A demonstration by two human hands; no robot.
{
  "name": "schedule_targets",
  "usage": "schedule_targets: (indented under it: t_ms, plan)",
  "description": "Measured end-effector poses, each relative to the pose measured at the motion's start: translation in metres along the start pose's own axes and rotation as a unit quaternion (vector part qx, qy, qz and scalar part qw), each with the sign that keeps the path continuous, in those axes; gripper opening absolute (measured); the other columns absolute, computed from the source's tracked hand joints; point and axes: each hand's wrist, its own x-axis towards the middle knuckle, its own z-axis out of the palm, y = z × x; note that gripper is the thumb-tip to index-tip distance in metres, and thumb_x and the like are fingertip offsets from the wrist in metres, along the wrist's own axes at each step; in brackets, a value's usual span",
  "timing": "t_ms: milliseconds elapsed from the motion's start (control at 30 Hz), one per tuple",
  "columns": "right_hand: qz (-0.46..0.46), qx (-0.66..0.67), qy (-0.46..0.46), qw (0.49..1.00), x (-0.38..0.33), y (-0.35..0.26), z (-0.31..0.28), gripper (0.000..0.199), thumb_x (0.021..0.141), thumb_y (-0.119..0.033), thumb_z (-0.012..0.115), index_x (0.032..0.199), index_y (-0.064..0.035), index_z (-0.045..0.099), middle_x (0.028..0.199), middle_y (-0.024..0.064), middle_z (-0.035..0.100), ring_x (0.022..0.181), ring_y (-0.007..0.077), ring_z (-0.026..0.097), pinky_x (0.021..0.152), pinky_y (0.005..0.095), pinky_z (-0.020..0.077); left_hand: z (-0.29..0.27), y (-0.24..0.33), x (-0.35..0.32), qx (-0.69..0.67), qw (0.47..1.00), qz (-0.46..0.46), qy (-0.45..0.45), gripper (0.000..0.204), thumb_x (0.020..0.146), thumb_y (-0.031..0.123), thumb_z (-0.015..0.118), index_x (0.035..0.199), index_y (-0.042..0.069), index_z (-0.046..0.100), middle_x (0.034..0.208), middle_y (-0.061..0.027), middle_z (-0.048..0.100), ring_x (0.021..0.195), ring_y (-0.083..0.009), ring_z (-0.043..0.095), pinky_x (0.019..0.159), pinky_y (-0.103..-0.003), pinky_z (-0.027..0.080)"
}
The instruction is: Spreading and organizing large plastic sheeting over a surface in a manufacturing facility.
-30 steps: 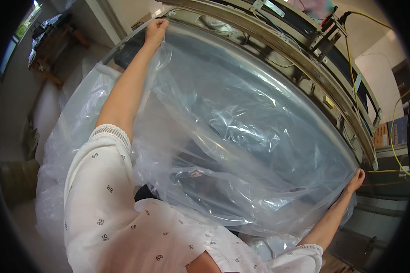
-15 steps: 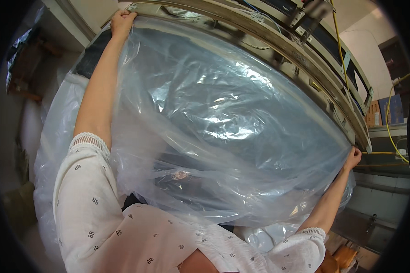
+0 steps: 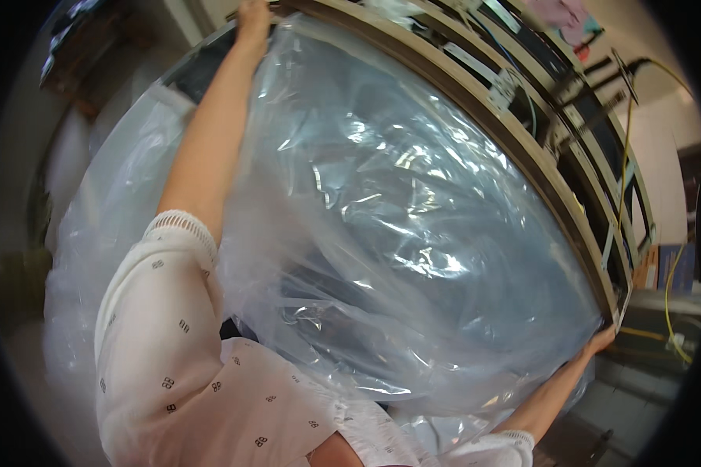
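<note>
A wide sheet of clear plastic film (image 3: 382, 202), wrinkled and shiny, stretches between my hands over a dark surface. At its far left corner my left hand (image 3: 253, 23) is closed on the film, beside the end of a long bar; its fingertips are partly cut off by the picture's upper rim. Out at the right, my right hand (image 3: 602, 340) grips the film's other corner, touching the right end of the bar. The long brownish bar (image 3: 514, 148) lies along the film's far edge. Loose folds of film hang toward my body.
Beyond the bar stands a machine frame (image 3: 576, 117) with metal rails and brackets. A yellow cable (image 3: 628, 156) hangs at the right, near boxes (image 3: 674, 268) on a shelf. More loose film (image 3: 93, 288) billows on the left.
The long bar has come against the film's far edge, where a gap showed before. Both hands have moved to its ends, still holding the film. The whole view has tilted.
</note>
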Motion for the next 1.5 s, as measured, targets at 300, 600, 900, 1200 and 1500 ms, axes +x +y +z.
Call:
schedule_targets:
  t_ms: [300, 600, 900, 1200, 1500]
  plan:
    - [0.297, 0.597, 0.102, 0.738, -0.006, 0.001, -0.039, 0.036, 0.087, -0.035, 0.047, 0.072, -0.0031, 0.047, 0.08, 0.0168, 0.055, 0.079, 0.028, 0.052, 0.075, 0.0398, 0.0439, -0.013, 0.045, -0.015, 0.18, 0.927, -0.037, -0.327, 0.036, 0.081, 0.032, 0.06, 0.104, 0.004, 0.062, 0.098, -0.0056, 0.061, 0.09, -0.0132, 0.053, 0.082, -0.027, 0.039]
    - [0.374, 0.706, -0.05, 0.6, -0.164, -0.105, -0.067, 0.026, 0.085, -0.027, 0.053, 0.076, -0.0032, 0.051, 0.088, 0.0136, 0.054, 0.089, 0.0247, 0.049, 0.087, 0.0361, 0.0397, -0.201, 0.079, 0.136, 0.743, 0.649, 0.135, -0.087, 0.033, 0.078, 0.024, 0.061, 0.107, 0.007, 0.06, 0.103, -0.0129, 0.061, 0.095, -0.0255, 0.057, 0.084, -0.033, 0.042]
    - [0.297, 0.665, -0.058, 0.683, -0.18, -0.101, -0.068, 0.012, 0.085, -0.014, 0.052, 0.087, -0.0027, 0.053, 0.096, 0.0115, 0.054, 0.094, 0.023, 0.051, 0.091, 0.0347, 0.0389, 0.208, 0.241, -0.405, 0.24, 0.642, 0.33, -0.649, 0.035, 0.079, 0.026, 0.059, 0.099, -0.003, 0.059, 0.102, -0.0153, 0.056, 0.096, -0.0277, 0.055, 0.081, -0.035, 0.044]
    - [-0.239, -0.126, 0.051, 0.961, -0.147, -0.117, -0.068, 0.031, 0.068, -0.007, 0.054, 0.099, -0.0068, 0.053, 0.108, 0.0109, 0.048, 0.104, 0.0294, 0.043, 0.089, 0.0375, 0.0361, 0.24, 0.2, -0.54, -0.097, 0.74, -0.077, -0.661, 0.018, 0.083, 0.02, 0.058, 0.085, 0.002, 0.056, 0.07, -0.001, 0.055, 0.064, -0.0097, 0.052, 0.06, -0.023, 0.043]
    - [-0.143, 0.173, -0.267, 0.937, -0.181, -0.21, -0.064, 0.007, 0.081, -0.011, 0.05, 0.085, -0.005, 0.05, 0.072, 0.0036, 0.051, 0.066, 0.0133, 0.048, 0.062, 0.0252, 0.0398, 0.098, 0.192, -0.438, 0.038, 0.838, 0.147, -0.525, 0.014, 0.082, 0.015, 0.059, 0.085, 0.002, 0.059, 0.076, -0.0015, 0.055, 0.068, -0.0094, 0.05, 0.061, -0.021, 0.041]
